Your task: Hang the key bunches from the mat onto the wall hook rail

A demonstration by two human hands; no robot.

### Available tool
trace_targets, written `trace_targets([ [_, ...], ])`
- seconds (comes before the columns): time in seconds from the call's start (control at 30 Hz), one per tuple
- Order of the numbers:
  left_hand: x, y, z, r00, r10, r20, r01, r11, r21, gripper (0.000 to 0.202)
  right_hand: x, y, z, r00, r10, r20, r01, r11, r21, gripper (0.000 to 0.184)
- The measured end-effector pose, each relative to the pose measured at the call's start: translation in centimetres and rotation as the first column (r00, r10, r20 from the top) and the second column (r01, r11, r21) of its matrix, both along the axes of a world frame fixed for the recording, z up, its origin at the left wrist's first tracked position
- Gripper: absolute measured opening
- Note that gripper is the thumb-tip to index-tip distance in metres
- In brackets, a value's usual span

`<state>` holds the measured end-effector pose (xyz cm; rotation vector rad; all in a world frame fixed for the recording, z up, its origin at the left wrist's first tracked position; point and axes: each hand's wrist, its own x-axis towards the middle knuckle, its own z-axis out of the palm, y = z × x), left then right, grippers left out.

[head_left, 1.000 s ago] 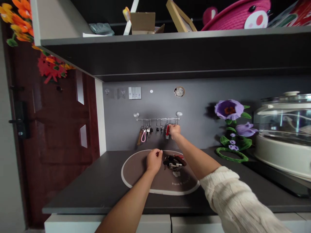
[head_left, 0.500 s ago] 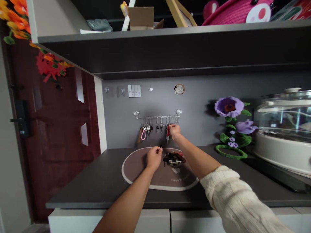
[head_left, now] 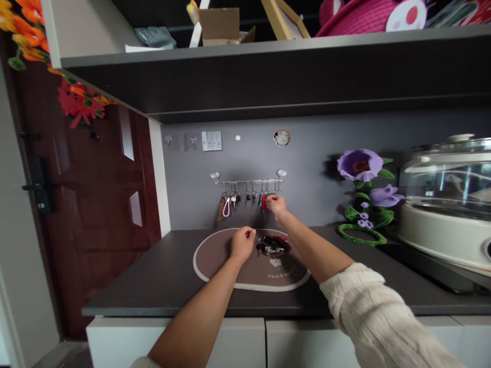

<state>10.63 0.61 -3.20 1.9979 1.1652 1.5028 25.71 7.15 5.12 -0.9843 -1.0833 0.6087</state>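
My right hand [head_left: 276, 206] is raised to the hook rail [head_left: 249, 182] on the grey wall. Its fingers are pinched at the edge of a red key [head_left: 263, 202] that hangs there with a metal ring. Over the brown oval mat [head_left: 215, 260], my left hand [head_left: 243, 244] is curled closed; whatever may be in its fingers is hidden. Just right of it lies a pile of keys [head_left: 273, 246], dark and silver with some red. Further left on the rail hang several keys [head_left: 233, 199], a pink loop [head_left: 226, 207] and a brown strap [head_left: 221, 209].
A purple felt flower [head_left: 360, 166] on a green ring base stands to the right, beside a large white appliance with a clear cover [head_left: 448, 225]. The shelf [head_left: 245, 76] overhangs the counter [head_left: 146, 276]. A dark red door [head_left: 95, 214] is at left.
The view has shifted slightly. The red key hangs a little turned, and my right fingers sit at its right side. My left hand stays closed over the mat.
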Motion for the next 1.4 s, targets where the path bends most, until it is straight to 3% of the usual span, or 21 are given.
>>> trace_targets([
  [0.13,-0.1,0.0,0.1,1.000,-0.015,0.007,0.015,1.000,-0.001,0.020,-0.4,-1.8,0.2,0.993,-0.017,-0.120,0.010,0.998,-0.058,0.006],
  [0.33,-0.3,-0.3,0.2,0.999,-0.044,0.018,0.044,0.999,0.001,0.017,-0.5,-4.2,0.0,0.987,0.073,-0.144,-0.080,0.996,-0.037,0.005],
  [0.57,-0.5,-0.7,0.5,0.998,-0.059,-0.021,0.058,0.998,-0.023,0.015,-0.8,-7.0,-1.2,0.988,0.145,-0.048,-0.147,0.988,-0.036,0.007],
  [0.73,-0.6,-0.3,0.2,0.995,-0.097,-0.035,0.095,0.995,-0.037,0.014,-0.5,-9.0,-2.9,0.967,0.182,0.176,-0.176,0.983,-0.048,0.016],
  [0.87,-0.6,-0.3,0.2,0.991,-0.123,-0.045,0.121,0.991,-0.049,0.012,0.2,-10.4,-4.4,0.898,0.249,0.362,-0.233,0.968,-0.089,0.024],
  [1.1,-0.9,-1.2,0.5,0.989,-0.142,-0.042,0.138,0.987,-0.083,0.008,1.0,-11.8,-5.5,0.672,0.477,0.567,-0.376,0.879,-0.294,0.027],
  [1.4,-1.2,-1.4,0.4,0.979,-0.190,-0.072,0.185,0.979,-0.081,0.009,1.3,-11.8,-5.4,0.512,0.463,0.723,-0.337,0.883,-0.327,0.028],
])
